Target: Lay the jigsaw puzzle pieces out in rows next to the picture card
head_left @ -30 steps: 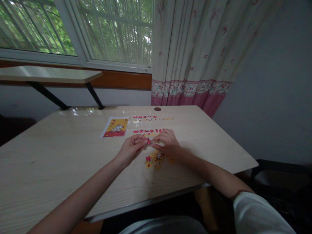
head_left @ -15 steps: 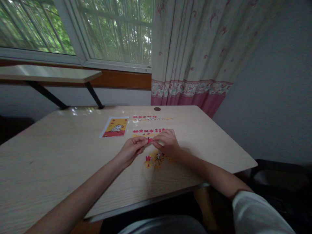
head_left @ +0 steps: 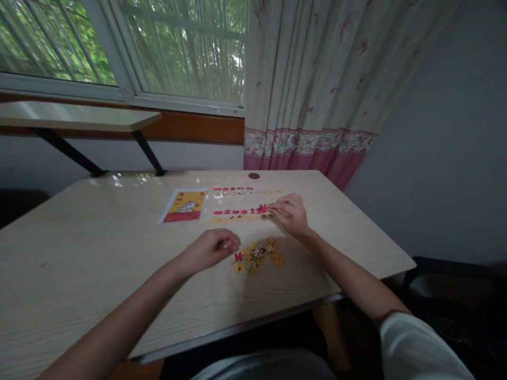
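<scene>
Right hand (head_left: 292,214) stretched out past the middle of the tabletop (head_left: 79,253), toward the far edge, palm down, fingers bent. Fingertips (head_left: 273,212) touching a red piece (head_left: 262,209) at the right end of the near row (head_left: 237,214) of joined pieces; not possible to tell if pinching this piece or only pressing it down. Near row lying left to right, red along its far side and yellow along its near side. Far row (head_left: 245,191) just behind it, parallel, closer to the far edge, apart from both hands. Left hand (head_left: 214,248) resting about the middle of the tabletop, nearer to the front edge, loosely closed with fingers curled under; impossible to see whether anything inside. Just to the right of it, a loose pile (head_left: 257,256) of yellow and red pieces, close to the left knuckles, touching or not unclear. Card (head_left: 182,206) flat to the left of both rows, yellow with a red band and a small white figure. Small dark hole (head_left: 254,176) at the far edge. Behind the tabletop, a curtain (head_left: 317,79) with pink hem on the right, a window (head_left: 158,47) on the left, a narrow shelf (head_left: 79,117) under it.
</scene>
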{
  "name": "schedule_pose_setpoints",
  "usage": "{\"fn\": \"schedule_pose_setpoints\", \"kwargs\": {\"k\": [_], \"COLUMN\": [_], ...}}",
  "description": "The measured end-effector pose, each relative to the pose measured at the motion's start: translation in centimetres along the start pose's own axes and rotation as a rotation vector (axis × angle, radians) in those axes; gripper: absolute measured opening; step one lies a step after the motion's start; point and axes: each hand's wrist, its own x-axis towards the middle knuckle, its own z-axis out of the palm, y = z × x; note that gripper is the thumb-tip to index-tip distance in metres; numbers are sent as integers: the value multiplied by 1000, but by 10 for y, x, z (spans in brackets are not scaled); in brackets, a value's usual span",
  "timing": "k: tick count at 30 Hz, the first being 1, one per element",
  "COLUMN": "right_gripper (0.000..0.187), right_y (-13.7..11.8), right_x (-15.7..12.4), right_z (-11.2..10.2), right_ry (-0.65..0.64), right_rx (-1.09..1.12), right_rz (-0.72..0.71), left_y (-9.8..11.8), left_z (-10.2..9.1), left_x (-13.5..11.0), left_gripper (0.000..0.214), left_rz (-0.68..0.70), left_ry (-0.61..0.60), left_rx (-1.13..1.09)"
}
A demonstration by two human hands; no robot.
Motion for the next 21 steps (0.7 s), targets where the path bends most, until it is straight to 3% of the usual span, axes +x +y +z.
{"fn": "schedule_pose_setpoints", "kwargs": {"k": [8, 13, 17, 21], "right_gripper": [15, 14, 15, 15], "right_y": [5, 36, 67, 81], "right_x": [0, 6, 4, -2], "right_z": [1, 12, 24, 30], "right_ry": [-26, -48, -256, -405], "right_rx": [20, 38, 100, 95], "right_rz": [-7, 118, 278, 350], "left_y": [4, -3, -6, -2], "left_z": [2, 1, 0, -1], "left_x": [0, 0, -1, -2], "left_gripper": [17, 18, 19, 21], "left_rz": [63, 71, 59, 23], "left_ry": [-106, -107, -59, -32], "left_rx": [265, 307, 341, 385]}}
